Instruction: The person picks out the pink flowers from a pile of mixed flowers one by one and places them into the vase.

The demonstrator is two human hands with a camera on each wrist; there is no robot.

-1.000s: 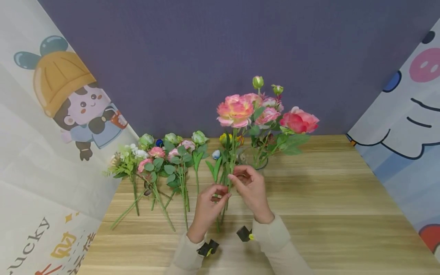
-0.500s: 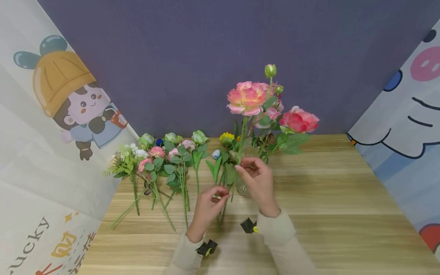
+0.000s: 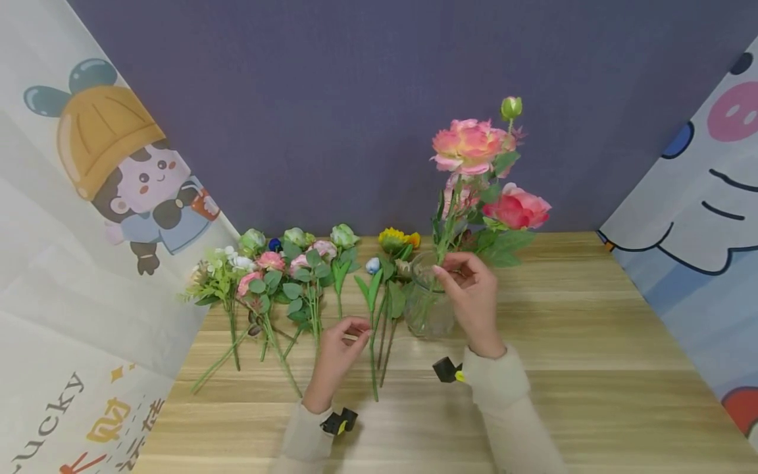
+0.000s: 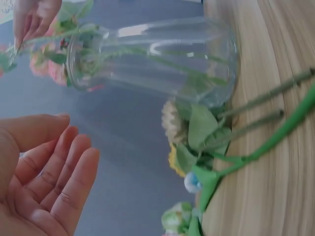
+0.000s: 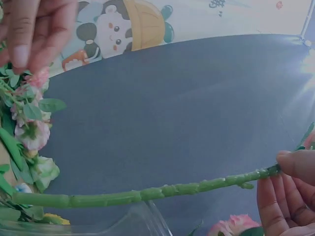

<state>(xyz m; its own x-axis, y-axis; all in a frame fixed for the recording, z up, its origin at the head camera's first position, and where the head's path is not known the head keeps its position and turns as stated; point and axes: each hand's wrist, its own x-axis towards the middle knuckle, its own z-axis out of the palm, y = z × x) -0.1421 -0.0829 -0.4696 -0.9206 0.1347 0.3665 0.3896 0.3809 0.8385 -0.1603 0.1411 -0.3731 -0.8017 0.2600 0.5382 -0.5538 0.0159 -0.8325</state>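
Note:
My right hand [image 3: 474,296] pinches the green stem [image 5: 123,197] of an artificial pink peony [image 3: 468,146] between thumb and fingers. The bloom stands upright, with a green bud [image 3: 512,107] beside it. This stem crosses above the mouth of a clear glass vase [image 3: 429,316]; I cannot tell whether its lower end is inside. A deeper pink peony [image 3: 518,206] and other stems stand in the vase. My left hand [image 3: 339,359] hovers over the table left of the vase, fingers loosely bent, holding nothing. In the left wrist view its palm [image 4: 44,191] shows.
Left of the vase lie a yellow sunflower [image 3: 392,240] and a pale blue tulip [image 3: 372,266]. Further left are several pink roses [image 3: 270,262], green-white blooms [image 3: 343,236] and white blossoms [image 3: 239,263]. A dark panel [image 3: 355,118] stands behind the wooden table [image 3: 580,342].
My right hand has moved right and away from me, carrying the pink peony up over the vase. The left hand has let go of the stem and drawn slightly left.

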